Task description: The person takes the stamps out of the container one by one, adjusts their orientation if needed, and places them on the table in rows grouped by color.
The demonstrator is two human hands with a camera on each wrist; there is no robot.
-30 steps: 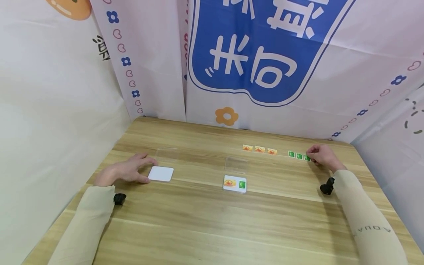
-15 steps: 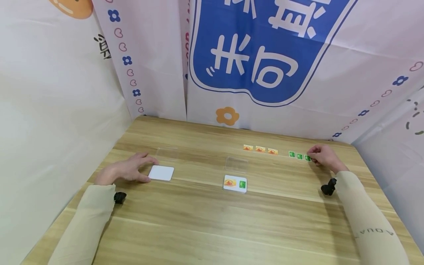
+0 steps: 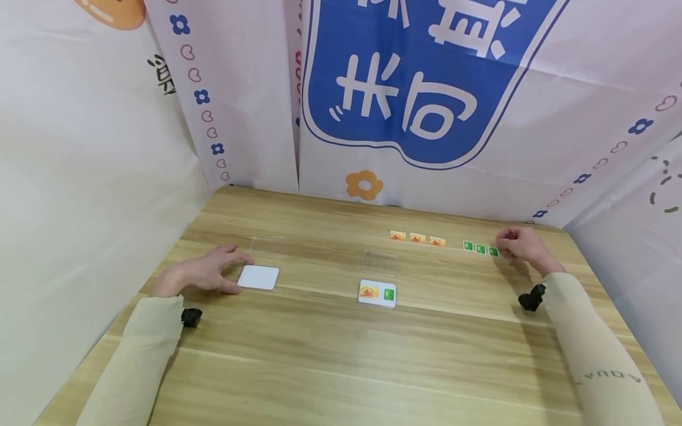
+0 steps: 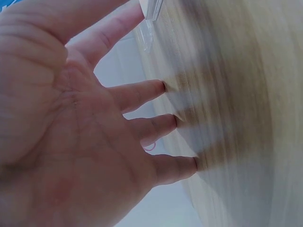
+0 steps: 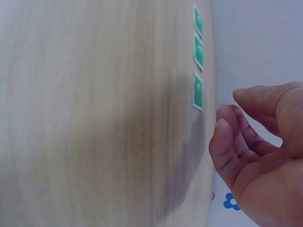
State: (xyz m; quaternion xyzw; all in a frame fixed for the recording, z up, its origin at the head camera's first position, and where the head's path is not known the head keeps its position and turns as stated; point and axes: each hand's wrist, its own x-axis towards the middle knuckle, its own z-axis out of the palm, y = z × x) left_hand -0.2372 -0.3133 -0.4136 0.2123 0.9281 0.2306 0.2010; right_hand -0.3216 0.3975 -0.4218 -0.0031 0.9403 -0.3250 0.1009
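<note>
High head view, forward and down across the tabletop (image 3: 319, 361), close sideways left-wrist view of the left hand (image 4: 90, 127), similar right-wrist view of the right hand (image 5: 267, 153), sharing green pieces (image 5: 199, 51) near the far right corner with the head view.

The person's bare right-hand grip (image 3: 521, 244) has drawn slightly off toward two o'clock from the small white-bordered green rectangular sticker (image 3: 493, 252) at its row's three-o'clock end, uncovering its one-o'clock corner, now just apart
</note>
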